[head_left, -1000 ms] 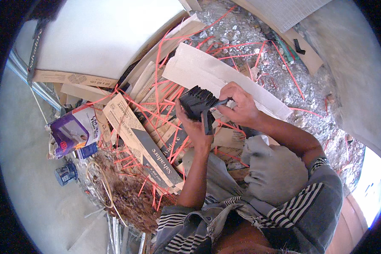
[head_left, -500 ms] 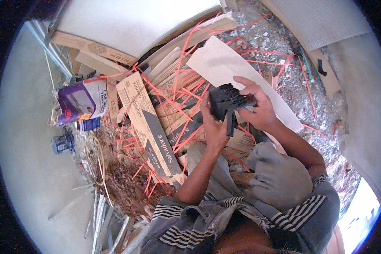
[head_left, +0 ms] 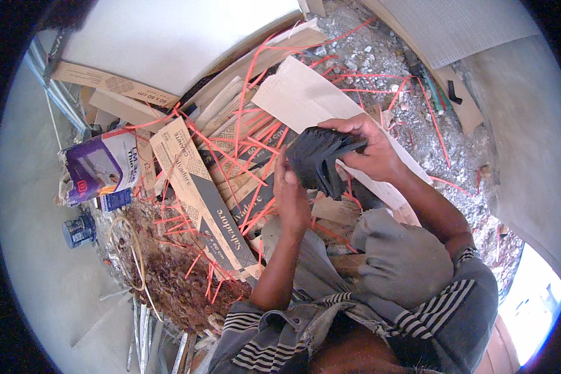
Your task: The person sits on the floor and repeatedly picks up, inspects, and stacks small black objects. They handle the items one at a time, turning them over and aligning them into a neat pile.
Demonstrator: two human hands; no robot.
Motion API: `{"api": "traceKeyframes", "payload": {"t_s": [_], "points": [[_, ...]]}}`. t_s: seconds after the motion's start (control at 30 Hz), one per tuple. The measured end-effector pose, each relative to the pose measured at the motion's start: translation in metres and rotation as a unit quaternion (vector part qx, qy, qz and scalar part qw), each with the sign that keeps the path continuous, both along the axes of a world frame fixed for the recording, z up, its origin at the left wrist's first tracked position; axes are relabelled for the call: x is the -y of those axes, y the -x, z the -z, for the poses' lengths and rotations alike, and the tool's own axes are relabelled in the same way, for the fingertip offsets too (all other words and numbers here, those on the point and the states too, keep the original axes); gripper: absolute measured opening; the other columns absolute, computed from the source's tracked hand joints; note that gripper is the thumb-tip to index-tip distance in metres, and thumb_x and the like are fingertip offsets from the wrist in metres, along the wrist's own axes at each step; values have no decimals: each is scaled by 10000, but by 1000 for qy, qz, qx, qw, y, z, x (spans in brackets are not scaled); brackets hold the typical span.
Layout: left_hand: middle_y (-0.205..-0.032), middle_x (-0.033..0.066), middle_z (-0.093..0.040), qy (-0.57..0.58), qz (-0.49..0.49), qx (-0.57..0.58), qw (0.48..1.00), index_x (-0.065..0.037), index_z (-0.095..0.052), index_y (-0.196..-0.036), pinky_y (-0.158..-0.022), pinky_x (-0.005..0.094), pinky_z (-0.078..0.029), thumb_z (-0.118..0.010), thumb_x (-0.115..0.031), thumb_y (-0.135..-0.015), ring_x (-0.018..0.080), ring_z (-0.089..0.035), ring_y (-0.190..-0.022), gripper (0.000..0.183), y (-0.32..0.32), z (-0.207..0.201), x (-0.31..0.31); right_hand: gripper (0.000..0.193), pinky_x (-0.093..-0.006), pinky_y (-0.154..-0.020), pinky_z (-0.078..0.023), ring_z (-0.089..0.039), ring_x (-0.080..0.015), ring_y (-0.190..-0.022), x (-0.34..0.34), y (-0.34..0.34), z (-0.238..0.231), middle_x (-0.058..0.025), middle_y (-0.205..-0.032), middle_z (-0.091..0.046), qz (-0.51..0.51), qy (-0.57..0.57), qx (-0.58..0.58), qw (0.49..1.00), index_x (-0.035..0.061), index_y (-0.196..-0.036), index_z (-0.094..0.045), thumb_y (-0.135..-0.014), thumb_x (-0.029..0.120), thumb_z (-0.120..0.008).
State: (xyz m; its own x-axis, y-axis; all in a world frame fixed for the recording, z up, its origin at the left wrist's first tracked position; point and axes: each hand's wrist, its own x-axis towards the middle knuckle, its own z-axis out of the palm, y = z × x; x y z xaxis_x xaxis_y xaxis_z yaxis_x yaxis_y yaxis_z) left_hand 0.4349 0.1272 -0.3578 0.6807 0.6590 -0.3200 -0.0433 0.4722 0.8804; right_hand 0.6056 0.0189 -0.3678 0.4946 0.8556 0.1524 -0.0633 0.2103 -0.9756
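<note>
- A blue tub [head_left: 79,231] is sitting on the grey floor [head_left: 40,274] at the far left.
- A purple and white bag [head_left: 100,165] is lying just above the tub, and its printed side is facing up.
- Some long metal poles [head_left: 144,336] are lying low down, near the brown dirt [head_left: 174,274].
- A big white board [head_left: 168,43] is filling the top left, and a brown cardboard edge is showing under it.
- A long tan and dark cardboard strip [head_left: 202,193] is lying at a slant, left of the hands, on top of other cardboard bits.
- Thin orange-red straps [head_left: 239,124] are running all over the cardboard in a messy tangle.
- The left hand [head_left: 291,193] is touching the left edge of the black bundle. Its fingers are partly hiding, so I cannot tell if it is closing tight.
- The black bundle [head_left: 321,159] is staying up between the two hands, above the person's legs. Thin, flat black pieces are making up the bundle, and they are fanning out a bit on the right.
- The right hand [head_left: 374,146] is gripping the right end of the bundle, with its fingers going over the top.
- A pale, flat strip [head_left: 311,93] is lying behind the bundle and the right hand.
- A small black piece [head_left: 454,92] is lying on brown cardboard at the far right.
</note>
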Motion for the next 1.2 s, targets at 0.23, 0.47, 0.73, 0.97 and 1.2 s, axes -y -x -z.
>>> {"api": "traceKeyframes", "payload": {"t_s": [0.23, 0.47, 0.73, 0.97, 1.2], "points": [[-1199, 135, -569, 93, -16, -18, 995, -2, -441, -1245, -926, 372, -511, -634, -205, -946, 201, -604, -1058, 410, -2, -2, 2, 377, -397, -1016, -469, -574, -267, -1217, 1, 7, -5, -148, -1337, -570, -79, 22, 51, 995, 63, -1135, -477, -823, -33, -666], [-1135, 142, -602, 171, -17, 43, 984, -22, -424, -1200, -871, 363, -552, -734, -108, -853, 219, -631, -1002, 474, 6, 11, 2, 533, -403, -984, -485, -611, -329, -1158, -2, 2, -20, -155, -1288, -605, -111, 184, 113, 970, 76, -1356, -470, -863, 113, -668], [-1093, 157, -616, 174, -50, -15, 983, -35, -425, -1154, -777, 361, -591, -744, -56, -822, 227, -670, -916, 462, -2, 2, -5, 829, -486, -976, -473, -585, -448, -1131, -5, -1, -32, -238, -1301, -574, -113, 304, 234, 916, 148, -1538, -208, -867, 230, -688], [-1081, 172, -611, 151, -2, -104, 983, -7, -406, -1166, -736, 358, -604, -756, -66, -808, 233, -680, -881, 504, -11, -13, -13, 872, -438, -1073, -421, -502, -360, -1283, -6, -5, -29, -96, -1535, -375, -165, 342, 242, 893, 151, -1544, -211, -845, 199, -730], [-1113, 164, -610, 150, 32, -117, 981, 37, -419, -1256, -810, 378, -575, -766, -154, -813, 253, -657, -958, 594, -19, -16, -20, 1042, -423, -1022, -479, -581, -350, -1195, -6, -18, -31, -37, -1395, -554, -132, 316, 197, 919, 201, -1566, -40, -812, 184, -758]]}}
